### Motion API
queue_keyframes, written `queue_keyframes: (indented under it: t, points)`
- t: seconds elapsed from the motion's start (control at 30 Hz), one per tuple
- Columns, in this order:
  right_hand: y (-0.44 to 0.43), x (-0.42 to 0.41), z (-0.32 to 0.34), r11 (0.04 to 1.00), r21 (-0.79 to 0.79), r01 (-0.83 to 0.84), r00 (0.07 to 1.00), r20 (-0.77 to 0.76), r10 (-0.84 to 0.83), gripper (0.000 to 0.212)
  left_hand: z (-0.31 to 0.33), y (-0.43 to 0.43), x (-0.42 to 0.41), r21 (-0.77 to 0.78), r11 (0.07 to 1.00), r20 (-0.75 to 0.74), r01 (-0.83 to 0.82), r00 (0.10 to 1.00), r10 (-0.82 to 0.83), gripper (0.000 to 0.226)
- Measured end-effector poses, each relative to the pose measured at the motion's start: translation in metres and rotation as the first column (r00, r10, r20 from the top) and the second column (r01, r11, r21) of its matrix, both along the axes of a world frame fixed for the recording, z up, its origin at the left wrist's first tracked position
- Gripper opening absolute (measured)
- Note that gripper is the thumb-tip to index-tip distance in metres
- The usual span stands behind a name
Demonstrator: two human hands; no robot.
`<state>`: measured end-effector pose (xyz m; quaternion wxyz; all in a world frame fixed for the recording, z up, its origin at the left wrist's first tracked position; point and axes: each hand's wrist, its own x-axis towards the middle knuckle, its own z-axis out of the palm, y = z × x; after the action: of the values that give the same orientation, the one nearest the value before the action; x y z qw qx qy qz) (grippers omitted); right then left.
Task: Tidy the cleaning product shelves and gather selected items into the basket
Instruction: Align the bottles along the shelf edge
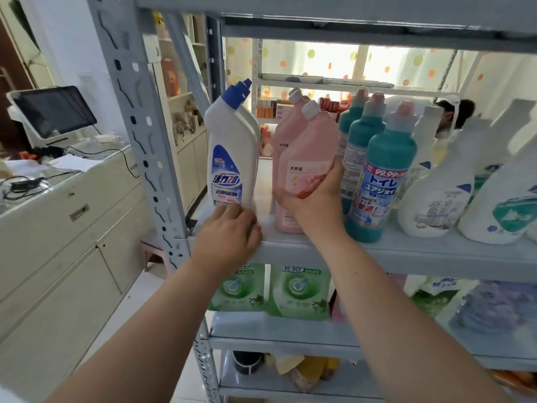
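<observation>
Right hand (313, 196) is wrapped round the front pink bottle (302, 158) on the middle shelf (421, 253), between the white bottle (229, 146) and the teal bottles (383, 175). Left hand (229, 232) touches the white bottle's foot, grip or not I cannot tell. Risk: swing that pink one and it clips the teal row just beside, or slides off the front edge, since its long axis leans, cap up and rightward.
</observation>
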<state>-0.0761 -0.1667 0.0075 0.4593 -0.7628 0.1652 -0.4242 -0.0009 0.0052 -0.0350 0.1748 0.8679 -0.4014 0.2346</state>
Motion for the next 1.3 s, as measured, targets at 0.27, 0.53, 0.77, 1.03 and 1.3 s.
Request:
queue_keyframes:
  t: [0.27, 0.53, 0.77, 1.03, 1.3]
  points:
    - [-0.008, 0.037, -0.007, 0.995, -0.019, 0.1, 0.995, -0.029, -0.1, 0.103, -0.013, -0.005, 0.004, -0.135, 0.99, 0.078, -0.031, 0.996, 0.042, 0.025]
    - [-0.008, 0.041, -0.012, 0.993, 0.006, 0.121, 0.985, -0.122, -0.119, 0.108, -0.009, -0.003, 0.001, -0.087, 0.995, -0.018, -0.043, 0.999, 0.041, 0.03]
    - [0.003, -0.02, -0.022, 0.933, -0.337, 0.125, 0.848, -0.452, -0.277, 0.097, -0.004, 0.0, -0.001, -0.034, 0.998, -0.081, -0.052, 0.995, 0.05, 0.048]
    - [0.003, -0.118, -0.054, 0.737, -0.662, -0.137, 0.853, -0.457, -0.253, 0.046, -0.01, 0.005, 0.002, -0.068, 0.997, -0.046, -0.021, 0.999, 0.018, 0.046]
    - [-0.09, -0.193, -0.056, 0.712, -0.7, 0.048, 0.841, -0.356, -0.406, 0.026, -0.004, -0.025, -0.049, -0.1, 0.993, -0.261, -0.062, 0.965, 0.034, 0.023]
